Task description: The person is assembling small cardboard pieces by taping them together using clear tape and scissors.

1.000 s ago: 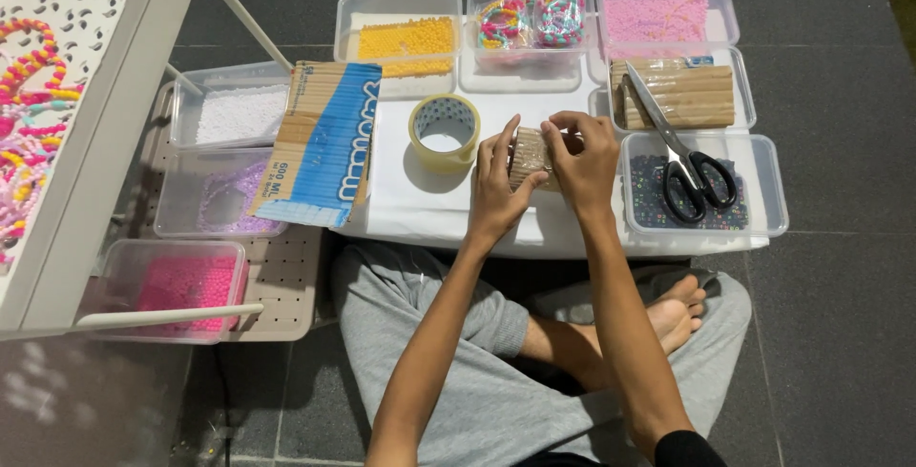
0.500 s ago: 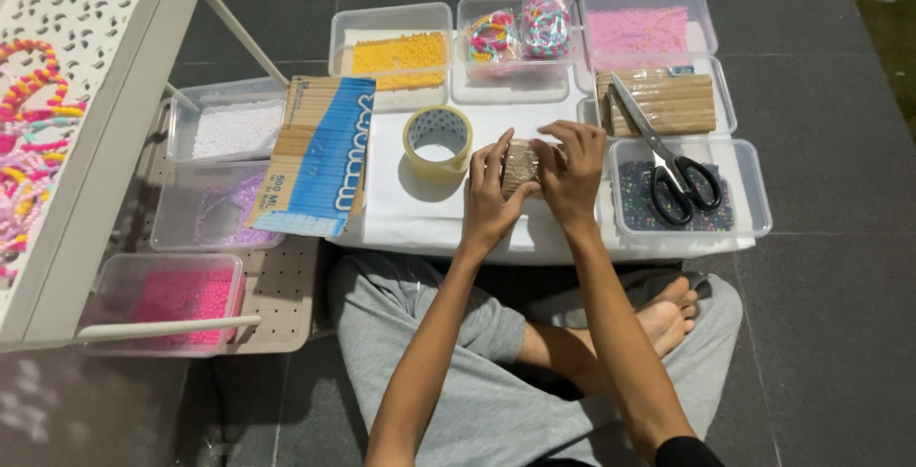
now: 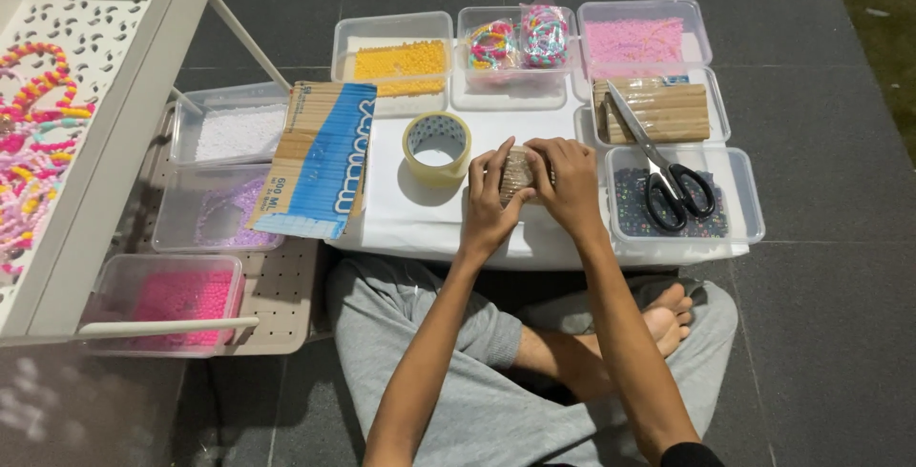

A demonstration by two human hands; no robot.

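Both hands meet over the white board point(image 3: 420, 219) in front of my crossed legs. My left hand point(image 3: 493, 202) and my right hand point(image 3: 571, 184) clasp a small bundle of brown wooden sticks point(image 3: 517, 174) between them, fingers wrapped over its top. Most of the bundle is hidden under the fingers. A roll of clear tape point(image 3: 436, 146) stands just left of my left hand. Black-handled scissors point(image 3: 662, 167) lie to the right, across two plastic boxes.
Clear plastic boxes ring the board: yellow beads point(image 3: 399, 59), bracelets point(image 3: 516, 40), pale pink beads point(image 3: 636, 41), wooden sticks point(image 3: 666, 112), dark beads point(image 3: 630, 207). A flattened blue-and-brown carton point(image 3: 320, 157) leans at left over boxes of white, lilac and hot-pink beads. A white rack point(image 3: 91, 124) holds bracelets.
The hands stay closed on the stick bundle and have barely shifted; the fingers have tightened a little around it. The view has drifted slightly.
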